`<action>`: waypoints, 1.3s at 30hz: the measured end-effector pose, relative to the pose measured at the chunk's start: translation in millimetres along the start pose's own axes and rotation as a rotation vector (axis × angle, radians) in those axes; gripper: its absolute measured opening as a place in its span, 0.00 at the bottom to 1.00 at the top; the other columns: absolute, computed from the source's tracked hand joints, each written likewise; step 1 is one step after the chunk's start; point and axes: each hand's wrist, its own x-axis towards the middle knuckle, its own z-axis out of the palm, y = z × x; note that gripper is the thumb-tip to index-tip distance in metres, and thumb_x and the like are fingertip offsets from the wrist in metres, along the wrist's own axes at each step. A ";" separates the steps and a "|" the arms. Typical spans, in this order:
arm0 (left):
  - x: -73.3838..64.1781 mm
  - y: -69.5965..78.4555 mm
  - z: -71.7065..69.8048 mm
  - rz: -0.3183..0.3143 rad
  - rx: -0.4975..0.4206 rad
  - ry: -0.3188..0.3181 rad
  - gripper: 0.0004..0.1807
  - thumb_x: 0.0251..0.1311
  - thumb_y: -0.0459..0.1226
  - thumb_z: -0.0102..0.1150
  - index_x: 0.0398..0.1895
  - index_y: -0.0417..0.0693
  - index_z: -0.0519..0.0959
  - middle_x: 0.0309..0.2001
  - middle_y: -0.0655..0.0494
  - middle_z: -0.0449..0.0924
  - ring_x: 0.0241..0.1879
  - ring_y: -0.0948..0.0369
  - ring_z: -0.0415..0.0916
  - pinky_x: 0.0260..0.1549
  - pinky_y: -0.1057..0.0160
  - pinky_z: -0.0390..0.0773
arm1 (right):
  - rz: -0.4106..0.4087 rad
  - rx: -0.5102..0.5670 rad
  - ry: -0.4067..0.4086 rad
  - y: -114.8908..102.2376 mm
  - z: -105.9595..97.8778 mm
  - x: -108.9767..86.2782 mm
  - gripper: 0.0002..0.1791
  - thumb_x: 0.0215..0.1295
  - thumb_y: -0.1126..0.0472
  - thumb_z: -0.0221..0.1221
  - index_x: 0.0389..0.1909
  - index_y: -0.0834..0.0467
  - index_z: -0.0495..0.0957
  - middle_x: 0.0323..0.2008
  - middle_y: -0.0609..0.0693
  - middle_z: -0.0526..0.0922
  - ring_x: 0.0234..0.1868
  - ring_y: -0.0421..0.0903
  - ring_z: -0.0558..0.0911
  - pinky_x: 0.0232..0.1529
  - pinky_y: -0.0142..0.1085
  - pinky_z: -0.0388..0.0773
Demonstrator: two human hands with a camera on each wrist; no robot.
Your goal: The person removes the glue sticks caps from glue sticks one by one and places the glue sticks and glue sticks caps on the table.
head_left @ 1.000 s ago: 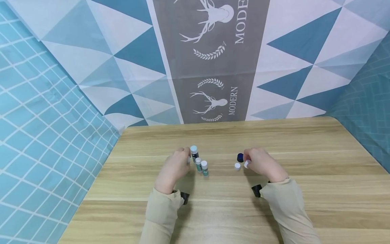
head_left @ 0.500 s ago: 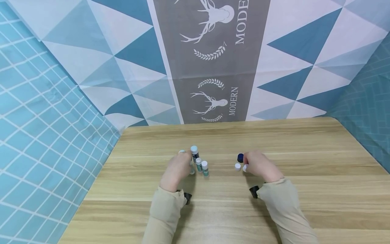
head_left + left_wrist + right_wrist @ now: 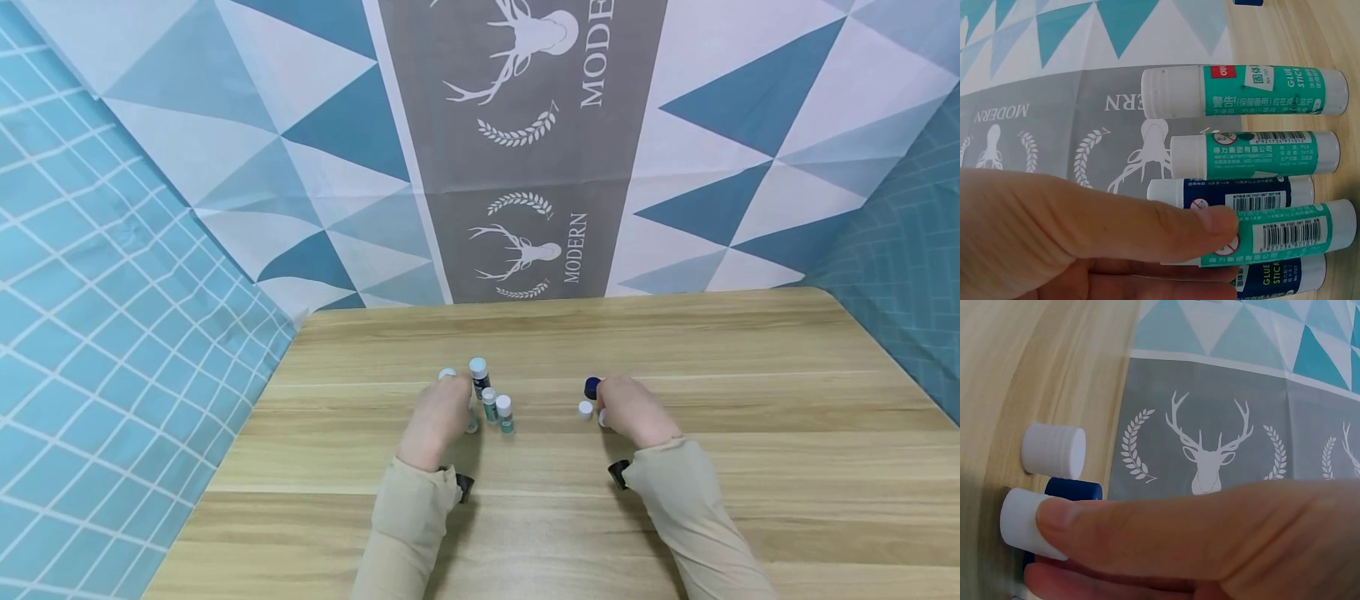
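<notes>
In the head view my left hand (image 3: 437, 421) is at the left of a small group of glue sticks. The left wrist view shows thumb and fingers pinching a green glue stick (image 3: 1288, 232). Beside it stand two more green glue sticks (image 3: 1260, 154) and a navy glue stick (image 3: 1260, 192). Another navy glue stick (image 3: 1285, 278) is partly behind my fingers. My right hand (image 3: 636, 410) pinches a white cap (image 3: 1022, 519) close over the table. Next to that are a second white cap (image 3: 1054, 450) and a navy cap (image 3: 1075, 489), partly covered by my thumb.
The wooden table (image 3: 540, 517) ends at a patterned backdrop (image 3: 525, 167) with deer prints. Blue tiled-pattern cloth (image 3: 90, 333) hangs along the left side. A black wrist device (image 3: 619, 473) shows under the right sleeve.
My left hand has moved slightly right with the green glue stick, uncovering a glue stick top behind it. My right hand has shifted a little left with the white cap.
</notes>
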 end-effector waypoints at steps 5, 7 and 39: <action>0.0 1.5 1.6 0.013 0.049 0.018 0.08 0.51 0.24 0.56 0.36 0.34 0.76 0.24 0.47 0.77 0.17 0.61 0.66 0.14 0.66 0.69 | -0.003 -0.002 0.010 -0.7 0.9 0.9 0.08 0.50 0.76 0.55 0.21 0.62 0.78 0.20 0.50 0.74 0.20 0.43 0.67 0.21 0.30 0.62; 0.0 2.0 1.8 0.016 0.060 0.025 0.08 0.51 0.24 0.57 0.36 0.34 0.76 0.24 0.47 0.77 0.17 0.62 0.66 0.14 0.66 0.69 | -0.002 -0.006 0.017 -0.9 1.6 1.9 0.10 0.49 0.77 0.54 0.17 0.62 0.77 0.18 0.50 0.73 0.18 0.43 0.66 0.20 0.30 0.61; -0.1 4.3 1.3 0.011 0.029 0.021 0.11 0.52 0.23 0.54 0.40 0.34 0.75 0.27 0.47 0.78 0.18 0.62 0.66 0.14 0.67 0.67 | 0.051 0.000 0.024 -2.2 2.5 -0.1 0.08 0.51 0.76 0.54 0.18 0.62 0.72 0.19 0.52 0.71 0.18 0.43 0.67 0.18 0.29 0.62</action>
